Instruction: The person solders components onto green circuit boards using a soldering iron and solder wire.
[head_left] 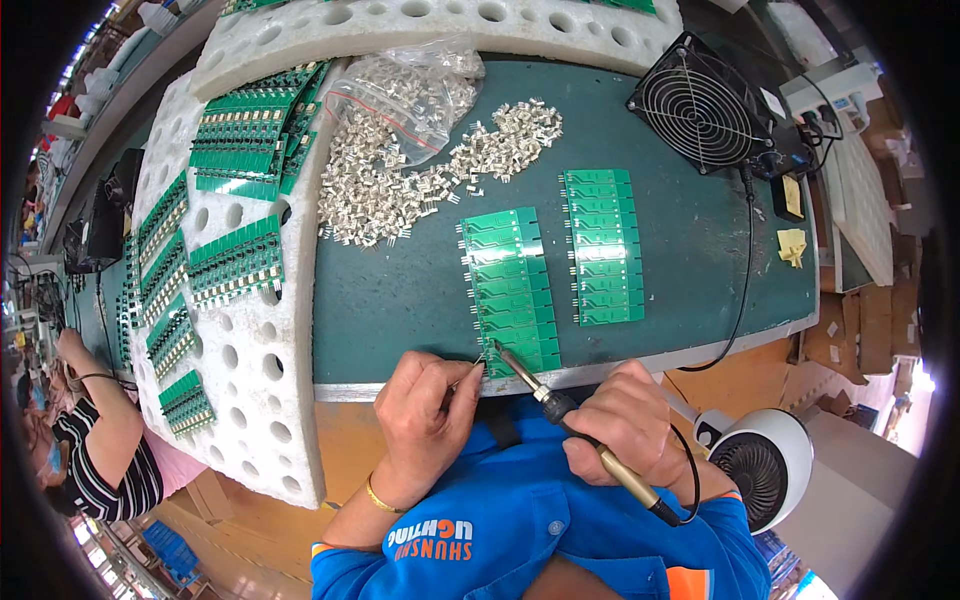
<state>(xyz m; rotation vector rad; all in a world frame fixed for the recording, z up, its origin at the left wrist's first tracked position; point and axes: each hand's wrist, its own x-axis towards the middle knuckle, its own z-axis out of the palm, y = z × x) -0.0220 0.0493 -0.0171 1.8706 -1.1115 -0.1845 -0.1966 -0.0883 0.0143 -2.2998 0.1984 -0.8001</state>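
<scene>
My right hand [628, 425] is closed round the handle of a soldering iron [557, 406]. The iron's tip touches or hovers just over the near left edge of a green circuit board panel [512, 275], close to the table's front edge. Fingers pinched, my left hand [425, 405] is beside that same corner, holding a thin strand of solder wire. Small white connectors with pins line the panel's left edge. To its right lies a second green panel [603, 250], also with connectors along its left side.
Loose white connectors [375, 190] are heaped behind, partly under a clear plastic bag [420, 90]. A white foam board [235, 350] at left carries several populated circuit boards. A black fan [700, 110] stands back right, its cable crossing the table. A co-worker's arm [105, 420] shows far left.
</scene>
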